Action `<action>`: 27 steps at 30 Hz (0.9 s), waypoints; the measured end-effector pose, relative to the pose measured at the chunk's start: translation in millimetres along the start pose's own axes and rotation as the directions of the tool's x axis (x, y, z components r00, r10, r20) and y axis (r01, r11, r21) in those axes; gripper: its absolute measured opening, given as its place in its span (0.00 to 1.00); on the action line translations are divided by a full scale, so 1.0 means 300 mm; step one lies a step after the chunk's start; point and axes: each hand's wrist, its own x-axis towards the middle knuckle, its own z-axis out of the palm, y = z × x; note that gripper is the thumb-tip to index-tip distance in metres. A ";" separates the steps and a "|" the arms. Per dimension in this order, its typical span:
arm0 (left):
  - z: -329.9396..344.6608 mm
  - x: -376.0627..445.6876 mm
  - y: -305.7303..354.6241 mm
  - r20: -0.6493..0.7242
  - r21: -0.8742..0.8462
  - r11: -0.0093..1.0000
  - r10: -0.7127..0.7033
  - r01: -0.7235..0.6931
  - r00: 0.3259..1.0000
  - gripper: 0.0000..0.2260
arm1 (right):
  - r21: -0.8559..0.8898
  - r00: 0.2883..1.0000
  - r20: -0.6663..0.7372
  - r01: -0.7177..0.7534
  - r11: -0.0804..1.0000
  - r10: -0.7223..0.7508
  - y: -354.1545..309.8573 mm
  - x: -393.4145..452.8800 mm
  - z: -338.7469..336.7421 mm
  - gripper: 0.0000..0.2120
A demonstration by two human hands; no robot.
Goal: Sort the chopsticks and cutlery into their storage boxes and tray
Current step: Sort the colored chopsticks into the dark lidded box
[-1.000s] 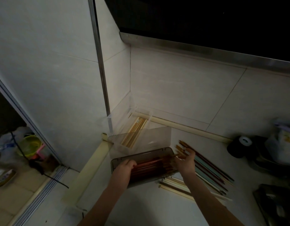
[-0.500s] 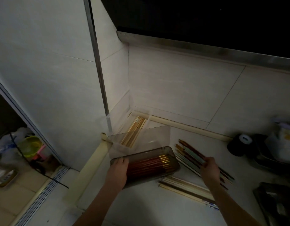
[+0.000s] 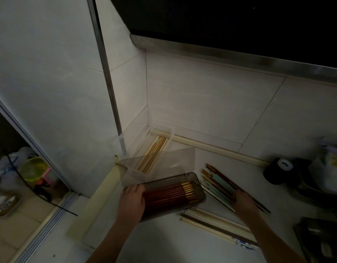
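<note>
Pale chopsticks (image 3: 211, 222) lie loose on the counter (image 3: 163, 240), nearest camera. Left hand (image 3: 132, 201) grips the near-left end of the smoked box (image 3: 199, 188), red-and-gold chopsticks (image 3: 173, 193) inside. Right hand (image 3: 243, 202) rests on the mixed chopstick pile (image 3: 218, 182) right of the box; too dim to tell if its fingers have closed on any. Farther back, clear box (image 3: 160, 154) in the corner holds light chopsticks (image 3: 154, 154)

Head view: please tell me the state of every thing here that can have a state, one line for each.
Smoky box: lid open, red chopsticks inside.
Clear box: open, light chopsticks inside.
Loose chopsticks: unsorted on the counter.
Pale chopsticks: loose on the counter.
Left hand: holds the smoky box's end.
Right hand: on the loose chopsticks; grip unclear.
</note>
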 end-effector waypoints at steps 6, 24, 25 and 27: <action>0.001 0.003 -0.003 -0.012 0.016 1.000 -0.020 0.020 1.000 0.17 | -0.097 0.995 -0.075 0.053 0.994 -0.061 0.003 0.001 0.020 0.15; -0.039 0.088 0.294 0.210 -0.692 0.722 0.175 0.020 0.962 0.16 | 0.954 0.978 -0.188 0.159 0.253 0.095 -0.518 -0.231 -0.211 0.40; -0.043 0.091 0.272 0.210 -0.673 0.740 0.165 0.020 0.964 0.15 | 0.969 0.981 -0.162 0.137 0.204 0.108 -0.516 -0.229 -0.216 0.39; -0.059 0.093 0.225 0.234 -0.617 0.787 0.175 0.007 0.956 0.14 | 0.997 0.985 -0.066 0.060 0.042 0.156 -0.496 -0.211 -0.221 0.33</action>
